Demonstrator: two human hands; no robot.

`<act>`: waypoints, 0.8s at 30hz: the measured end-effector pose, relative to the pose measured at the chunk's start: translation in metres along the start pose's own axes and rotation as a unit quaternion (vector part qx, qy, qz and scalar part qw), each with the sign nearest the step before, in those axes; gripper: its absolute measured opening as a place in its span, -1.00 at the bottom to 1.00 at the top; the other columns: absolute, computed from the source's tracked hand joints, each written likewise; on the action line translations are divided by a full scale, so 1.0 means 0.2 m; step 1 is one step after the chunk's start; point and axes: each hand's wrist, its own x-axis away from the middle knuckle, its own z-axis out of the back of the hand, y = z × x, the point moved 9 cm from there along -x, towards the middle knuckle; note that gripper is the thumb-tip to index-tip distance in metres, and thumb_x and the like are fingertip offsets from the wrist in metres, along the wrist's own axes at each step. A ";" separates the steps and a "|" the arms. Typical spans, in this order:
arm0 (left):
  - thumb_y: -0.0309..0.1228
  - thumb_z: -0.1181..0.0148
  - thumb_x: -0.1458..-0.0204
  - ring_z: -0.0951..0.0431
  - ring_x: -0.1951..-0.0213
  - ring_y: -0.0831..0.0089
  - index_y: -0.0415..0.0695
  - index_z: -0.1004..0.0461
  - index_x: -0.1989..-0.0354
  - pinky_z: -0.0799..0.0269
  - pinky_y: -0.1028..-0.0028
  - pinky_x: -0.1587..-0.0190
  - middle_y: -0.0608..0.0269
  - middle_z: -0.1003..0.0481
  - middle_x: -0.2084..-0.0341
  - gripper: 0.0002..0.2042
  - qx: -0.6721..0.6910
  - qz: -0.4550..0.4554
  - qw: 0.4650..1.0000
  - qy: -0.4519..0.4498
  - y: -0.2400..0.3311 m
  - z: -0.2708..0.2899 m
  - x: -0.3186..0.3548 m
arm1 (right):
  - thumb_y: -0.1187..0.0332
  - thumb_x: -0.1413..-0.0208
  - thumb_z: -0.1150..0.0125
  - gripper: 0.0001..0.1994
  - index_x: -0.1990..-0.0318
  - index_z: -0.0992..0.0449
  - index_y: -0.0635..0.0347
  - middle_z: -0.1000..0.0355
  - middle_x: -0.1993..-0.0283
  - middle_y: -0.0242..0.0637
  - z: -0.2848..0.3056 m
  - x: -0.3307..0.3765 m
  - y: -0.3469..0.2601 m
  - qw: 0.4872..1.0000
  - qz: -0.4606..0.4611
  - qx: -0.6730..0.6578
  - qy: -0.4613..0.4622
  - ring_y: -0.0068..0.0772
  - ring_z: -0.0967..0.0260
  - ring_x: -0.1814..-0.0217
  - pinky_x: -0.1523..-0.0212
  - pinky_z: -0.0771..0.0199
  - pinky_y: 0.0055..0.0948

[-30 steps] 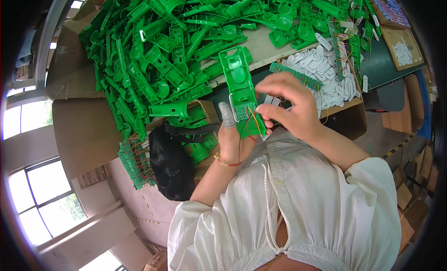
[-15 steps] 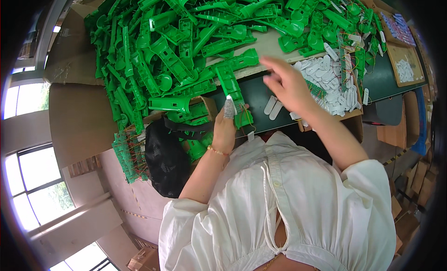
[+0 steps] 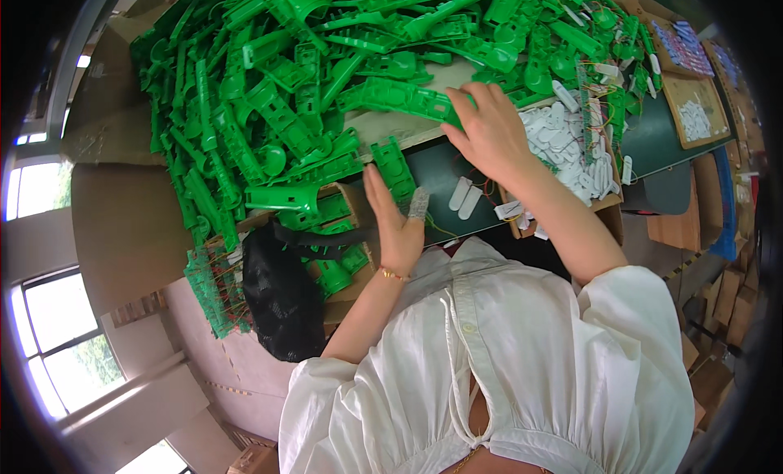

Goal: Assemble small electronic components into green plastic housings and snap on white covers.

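Note:
My right hand is closed around the right end of a long green plastic housing, its thumb below and fingers above. That housing lies across the front of the green pile. My left hand is open, with straight fingers and the thumb spread away; a grey wrap covers the thumb's tip. Just beyond it, between fingers and thumb, a second green housing rests on the dark green table. A thin yellowish wire shows beside the thumb. Two white oval plastic pieces lie to the right.
A large heap of green housings fills the far side. White pieces fill a box at right, with red wires near it. A black mesh bag hangs at left beside a cardboard box of green parts. Circuit boards stand farther left.
My left hand has released the wired green housing, and its thumb has swung right. My right hand has moved slightly left and taken hold of the long housing.

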 end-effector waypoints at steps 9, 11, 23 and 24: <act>-0.35 0.17 -0.18 -0.38 0.05 0.21 -0.16 -0.02 -0.18 -0.29 0.27 -0.04 -0.02 -0.34 0.10 -0.59 0.534 0.146 0.826 -0.107 0.24 -0.16 -0.07 | 0.26 0.27 -0.39 -0.60 0.21 -0.47 0.17 -0.36 0.13 -0.23 0.17 0.32 -0.13 0.959 0.018 -0.284 -0.011 -0.22 -0.29 0.08 0.07 -0.28 -0.33; -0.33 0.11 -0.14 -0.46 0.19 0.25 -0.11 -0.08 -0.14 -0.41 0.23 0.13 0.09 -0.38 0.24 -0.60 0.532 0.212 0.815 -0.087 0.13 -0.17 -0.05 | 0.43 0.12 -0.24 -0.83 0.30 -0.51 0.15 -0.39 0.23 -0.27 0.21 0.29 0.11 0.963 -0.064 -0.260 0.037 -0.26 -0.31 0.16 0.14 -0.29 -0.35; -0.45 -0.02 0.00 -0.47 0.28 0.39 -0.14 -0.14 -0.10 -0.42 0.42 0.24 0.19 -0.39 0.25 -0.56 0.481 0.221 0.826 -0.196 0.23 -0.24 0.00 | 0.46 0.27 -0.31 -0.59 0.15 -0.43 0.15 -0.36 0.17 -0.33 0.13 0.25 0.50 0.989 -0.029 0.116 -0.084 -0.26 -0.27 0.08 0.09 -0.25 -0.29; -0.46 -0.05 0.01 -0.46 0.28 0.41 -0.15 -0.18 -0.06 -0.40 0.44 0.24 0.20 -0.40 0.25 -0.58 0.474 0.216 0.830 -0.198 0.22 -0.23 0.00 | 0.46 0.27 -0.30 -0.58 0.13 -0.41 0.16 -0.37 0.18 -0.32 0.12 0.24 0.50 0.987 -0.011 0.125 -0.096 -0.26 -0.29 0.10 0.12 -0.29 -0.30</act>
